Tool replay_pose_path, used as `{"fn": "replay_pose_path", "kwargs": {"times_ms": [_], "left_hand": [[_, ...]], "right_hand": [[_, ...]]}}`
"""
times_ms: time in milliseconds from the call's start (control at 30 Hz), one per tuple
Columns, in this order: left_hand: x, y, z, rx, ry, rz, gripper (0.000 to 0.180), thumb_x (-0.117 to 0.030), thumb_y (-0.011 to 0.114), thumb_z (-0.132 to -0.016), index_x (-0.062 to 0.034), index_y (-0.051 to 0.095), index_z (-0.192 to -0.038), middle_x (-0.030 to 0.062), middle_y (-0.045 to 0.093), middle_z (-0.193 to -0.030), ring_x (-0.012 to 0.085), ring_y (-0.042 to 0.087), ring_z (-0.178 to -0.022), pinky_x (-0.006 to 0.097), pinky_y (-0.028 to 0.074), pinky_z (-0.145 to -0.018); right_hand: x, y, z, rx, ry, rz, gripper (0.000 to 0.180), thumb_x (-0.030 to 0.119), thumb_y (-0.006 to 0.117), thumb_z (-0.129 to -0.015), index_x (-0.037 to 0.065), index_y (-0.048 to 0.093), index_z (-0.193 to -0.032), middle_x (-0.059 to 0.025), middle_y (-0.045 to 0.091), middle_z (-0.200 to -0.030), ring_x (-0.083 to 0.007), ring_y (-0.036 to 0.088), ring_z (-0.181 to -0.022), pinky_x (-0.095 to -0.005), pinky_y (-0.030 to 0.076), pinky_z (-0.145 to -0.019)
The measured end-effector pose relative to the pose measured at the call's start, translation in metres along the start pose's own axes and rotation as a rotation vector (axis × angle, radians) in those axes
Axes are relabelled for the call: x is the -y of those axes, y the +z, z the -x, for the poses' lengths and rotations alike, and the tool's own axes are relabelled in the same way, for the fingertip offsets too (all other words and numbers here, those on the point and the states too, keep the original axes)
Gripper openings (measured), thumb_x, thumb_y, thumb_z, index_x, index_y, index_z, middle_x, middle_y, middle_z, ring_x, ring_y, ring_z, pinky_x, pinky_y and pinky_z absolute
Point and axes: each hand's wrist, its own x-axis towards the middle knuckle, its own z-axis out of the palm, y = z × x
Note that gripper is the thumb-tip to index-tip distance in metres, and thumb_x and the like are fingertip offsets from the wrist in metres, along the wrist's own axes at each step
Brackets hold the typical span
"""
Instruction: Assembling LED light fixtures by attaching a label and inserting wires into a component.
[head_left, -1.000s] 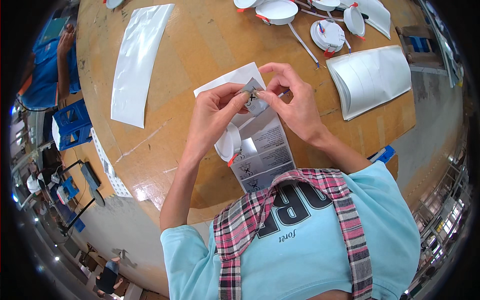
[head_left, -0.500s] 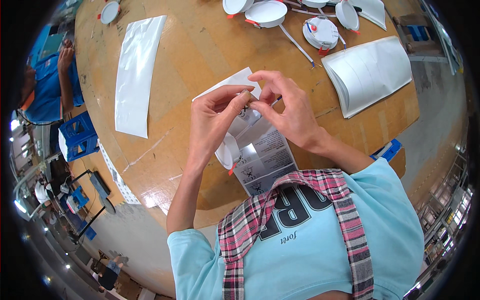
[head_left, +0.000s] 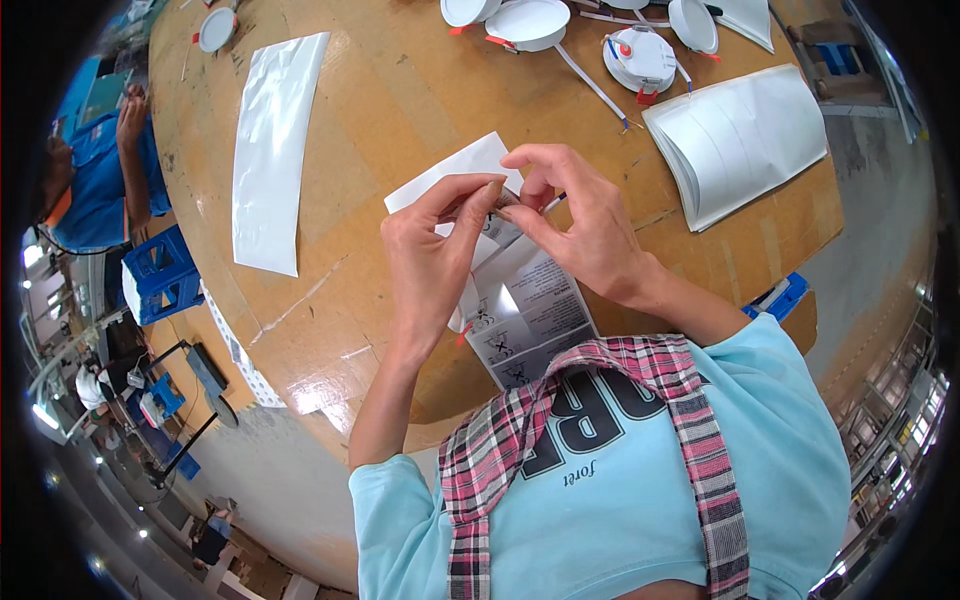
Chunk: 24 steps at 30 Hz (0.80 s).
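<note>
Above a broad brown tabletop (head_left: 365,120), the left hand (head_left: 432,240) pinches a small silver-grey printed label (head_left: 507,199) between thumb and index fingertip. The right hand (head_left: 590,230) meets it there, its thumb tip against the label and its index finger arched above; whether its other fingers press from behind, I cannot tell. The fingertips cover most of the label.

Beneath the hands lies a long sheet of silver-grey printed labels (head_left: 545,297), its lower end reaching the pink-and-black plaid straps (head_left: 610,355) on the person's chest. A plain white stretch of paper (head_left: 450,172) shows beyond the hands. The left wrist stands in the way of a round white lamp (head_left: 467,303), of which only a sliver and a red clip (head_left: 465,334) show.

To the left lies a long, glossy white paper strip (head_left: 277,150), well apart from the hands; to the right, a curling stack of white sheets (head_left: 742,145). At the far edge sits a cluster of round white lamps with red clips (head_left: 530,25), one trailing a white cable (head_left: 592,88). A lone round white lamp (head_left: 217,30) lies at upper left. Beyond the table's left edge are a blue plastic stool (head_left: 165,278) and a co-worker in blue (head_left: 95,205).
</note>
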Motion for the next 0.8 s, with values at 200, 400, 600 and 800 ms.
{"fn": "replay_pose_path", "kwargs": {"times_ms": [200, 400, 600, 800], "left_hand": [[-0.003, 0.004, 0.002, -0.096, 0.046, -0.045, 0.012, -0.006, 0.065, -0.087, 0.0, 0.07, -0.096, 0.0064, 0.07, -0.079, 0.0097, 0.062, -0.071, 0.025, 0.049, -0.068], [0.0, 0.003, 0.006, -0.131, 0.08, -0.05, 0.012, -0.006, 0.065, -0.087, -0.0015, 0.07, -0.097, 0.0048, 0.069, -0.078, 0.0094, 0.061, -0.071, 0.024, 0.049, -0.067], [0.003, 0.0, 0.004, -0.155, 0.115, -0.02, 0.011, -0.007, 0.066, -0.087, -0.003, 0.071, -0.096, 0.0038, 0.069, -0.079, 0.009, 0.062, -0.072, 0.024, 0.049, -0.068], [0.006, -0.002, 0.004, -0.153, 0.131, -0.013, 0.012, -0.009, 0.066, -0.087, -0.0037, 0.071, -0.097, 0.0027, 0.069, -0.08, 0.0088, 0.062, -0.073, 0.024, 0.049, -0.069]], "right_hand": [[-0.003, -0.002, 0.0, -0.003, -0.181, 0.087, 0.046, 0.0, 0.07, -0.077, 0.005, 0.05, -0.118, -0.0056, 0.051, -0.082, -0.0177, 0.051, -0.073, -0.032, 0.045, -0.067], [0.0, -0.006, -0.005, -0.004, -0.163, -0.015, 0.049, 0.0, 0.07, -0.076, 0.004, 0.049, -0.12, -0.0092, 0.049, -0.095, -0.018, 0.052, -0.076, -0.0308, 0.046, -0.07], [-0.005, -0.012, -0.008, 0.13, 0.062, -0.19, 0.055, 0.003, 0.074, -0.075, 0.003, 0.048, -0.124, -0.0098, 0.054, -0.098, -0.0158, 0.057, -0.085, -0.0257, 0.051, -0.071], [-0.008, -0.016, -0.011, 0.223, 0.366, -0.554, 0.045, 0.005, 0.072, -0.079, 0.0, 0.053, -0.12, -0.0063, 0.057, -0.093, -0.0108, 0.058, -0.078, -0.0229, 0.051, -0.072]]}}
